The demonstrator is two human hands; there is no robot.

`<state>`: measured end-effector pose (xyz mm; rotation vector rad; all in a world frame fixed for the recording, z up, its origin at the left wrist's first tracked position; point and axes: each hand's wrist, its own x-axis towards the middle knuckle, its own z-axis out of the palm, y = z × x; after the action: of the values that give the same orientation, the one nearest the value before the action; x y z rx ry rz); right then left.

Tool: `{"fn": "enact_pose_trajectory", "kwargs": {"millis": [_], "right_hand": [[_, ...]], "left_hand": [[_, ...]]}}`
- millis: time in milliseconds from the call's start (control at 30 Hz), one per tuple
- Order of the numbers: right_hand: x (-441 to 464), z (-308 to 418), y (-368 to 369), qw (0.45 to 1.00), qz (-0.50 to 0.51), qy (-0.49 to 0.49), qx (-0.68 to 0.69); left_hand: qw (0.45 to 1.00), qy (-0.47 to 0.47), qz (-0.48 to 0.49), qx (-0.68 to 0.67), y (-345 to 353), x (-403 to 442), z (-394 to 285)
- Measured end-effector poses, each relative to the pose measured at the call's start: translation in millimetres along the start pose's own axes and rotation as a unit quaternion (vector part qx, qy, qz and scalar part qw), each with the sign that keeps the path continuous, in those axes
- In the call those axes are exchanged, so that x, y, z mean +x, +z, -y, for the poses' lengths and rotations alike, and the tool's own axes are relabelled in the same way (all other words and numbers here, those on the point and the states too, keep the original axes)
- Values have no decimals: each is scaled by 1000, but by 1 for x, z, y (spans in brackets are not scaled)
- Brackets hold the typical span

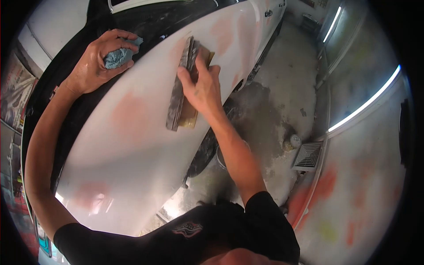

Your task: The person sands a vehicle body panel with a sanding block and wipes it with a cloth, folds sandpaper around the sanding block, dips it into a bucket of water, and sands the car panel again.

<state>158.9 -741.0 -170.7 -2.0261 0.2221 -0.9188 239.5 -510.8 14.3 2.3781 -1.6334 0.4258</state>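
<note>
A crumpled blue-grey cloth [118,58] is bunched in my left hand [95,64], its fingers curled round it above the black edge of the car. My right hand [204,90] grips a long sanding block [179,95], thumb on the near side and fingers over the far side. The block lies lengthwise on the white car panel [145,154], its face against the paint hidden. Pinkish-red patches [128,115] are scattered over the panel around it.
The car's white doors [267,22] continue toward the back. A round bucket rim [221,157] shows partly behind my right forearm. On the wet concrete floor [287,66] are a small can [294,141] and a square vent grille [308,155] beside the paint-stained wall [362,190].
</note>
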Motion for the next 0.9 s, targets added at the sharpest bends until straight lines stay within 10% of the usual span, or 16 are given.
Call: {"fn": "enact_pose_trajectory", "kwargs": {"millis": [367,533,767,900], "right_hand": [[98,-20,-2,992,-56,114,-18],[-2,57,12,996,-50,-74,-9],[81,20,-10,996,-24,89,-15],[11,69,5,1000,-2,10,-26]], "left_hand": [[997,0,-43,-65,8,20,22],[995,8,-58,-78,9,21,25],[994,56,-69,-62,10,19,17],[992,54,-97,-63,12,21,22]]}}
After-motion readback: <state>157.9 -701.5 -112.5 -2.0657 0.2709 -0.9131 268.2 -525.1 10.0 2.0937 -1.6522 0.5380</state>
